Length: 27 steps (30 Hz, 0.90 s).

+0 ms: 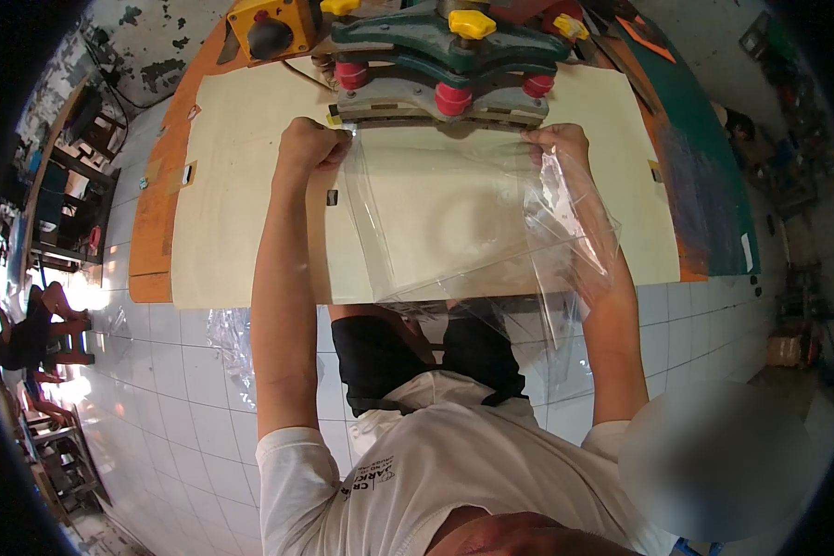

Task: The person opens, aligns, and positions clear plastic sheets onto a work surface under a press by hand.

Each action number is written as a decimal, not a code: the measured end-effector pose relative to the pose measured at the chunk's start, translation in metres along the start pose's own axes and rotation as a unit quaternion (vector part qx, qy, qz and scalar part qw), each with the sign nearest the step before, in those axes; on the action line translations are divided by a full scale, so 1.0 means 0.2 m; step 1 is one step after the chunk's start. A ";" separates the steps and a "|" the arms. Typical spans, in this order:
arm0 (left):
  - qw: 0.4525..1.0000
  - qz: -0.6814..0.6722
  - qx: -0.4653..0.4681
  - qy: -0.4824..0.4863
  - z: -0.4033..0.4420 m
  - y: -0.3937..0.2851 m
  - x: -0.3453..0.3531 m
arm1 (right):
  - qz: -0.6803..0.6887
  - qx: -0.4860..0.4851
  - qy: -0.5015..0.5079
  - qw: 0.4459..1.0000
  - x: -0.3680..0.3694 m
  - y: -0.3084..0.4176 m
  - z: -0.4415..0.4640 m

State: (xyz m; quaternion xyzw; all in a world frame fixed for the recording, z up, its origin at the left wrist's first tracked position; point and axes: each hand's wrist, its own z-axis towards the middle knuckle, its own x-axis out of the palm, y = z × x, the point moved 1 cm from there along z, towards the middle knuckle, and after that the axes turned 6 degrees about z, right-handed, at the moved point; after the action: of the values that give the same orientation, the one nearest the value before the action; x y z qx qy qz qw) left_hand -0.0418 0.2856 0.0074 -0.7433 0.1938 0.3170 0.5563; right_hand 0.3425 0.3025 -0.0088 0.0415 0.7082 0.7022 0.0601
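Observation:
A clear plastic sheet (435, 222) spans the space between my hands, its far edge stretched along the front of the machine head. My left hand (313, 144) pinches the far left corner of the sheet, fingers closed. At the other end of that edge, my right hand (561, 144) is closed on the far right corner, partly covered by the clear film. Folds of the sheet gather over my right forearm and hang past the table's near edge. The machine head (445, 97) has a dark green bracket, yellow knobs and red round pieces, and sits just beyond my fingers.
A cream board (241, 232) covers the orange-brown table (153, 241). A yellow control box (271, 30) with a black knob stands at the far left. Clear film (700, 199) lies on the green surface at right. Another person (42, 324) sits at far left.

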 end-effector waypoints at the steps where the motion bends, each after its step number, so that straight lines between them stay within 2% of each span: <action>1: 1.000 -0.001 0.000 0.000 -0.01 -0.01 0.00 | -0.008 -0.001 -0.005 1.000 0.00 0.00 0.00; 6: 0.999 -0.033 -0.006 0.012 -0.02 -0.01 -0.01 | -0.025 0.001 -0.008 1.000 0.00 0.00 0.01; 13: 1.000 -0.002 -0.002 -0.007 -0.03 -0.02 -0.01 | -0.015 0.005 -0.015 1.000 0.01 0.01 0.00; 15: 1.000 -0.006 -0.010 0.022 -0.01 -0.01 -0.01 | 0.000 0.003 -0.007 1.000 0.00 -0.01 0.02; 20: 1.000 0.023 0.006 -0.009 -0.03 -0.01 -0.01 | 0.005 -0.006 0.019 1.000 -0.01 0.01 0.02; 22: 0.999 0.037 0.016 -0.023 -0.03 0.00 -0.01 | -0.045 -0.005 -0.002 0.999 -0.02 -0.01 0.03; 25: 0.999 0.034 0.026 -0.022 -0.06 0.04 -0.02 | -0.016 0.012 0.023 1.000 -0.09 -0.06 0.06; 27: 0.997 0.030 0.047 -0.051 -0.10 0.08 -0.05 | -0.041 -0.016 0.006 0.999 -0.18 -0.07 0.01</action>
State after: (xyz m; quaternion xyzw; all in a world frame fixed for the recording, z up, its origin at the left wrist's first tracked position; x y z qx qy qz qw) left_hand -0.0544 0.2612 0.0064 -0.6934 0.2021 0.3614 0.5897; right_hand 0.3791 0.2991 -0.0221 0.0074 0.6981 0.7109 0.0852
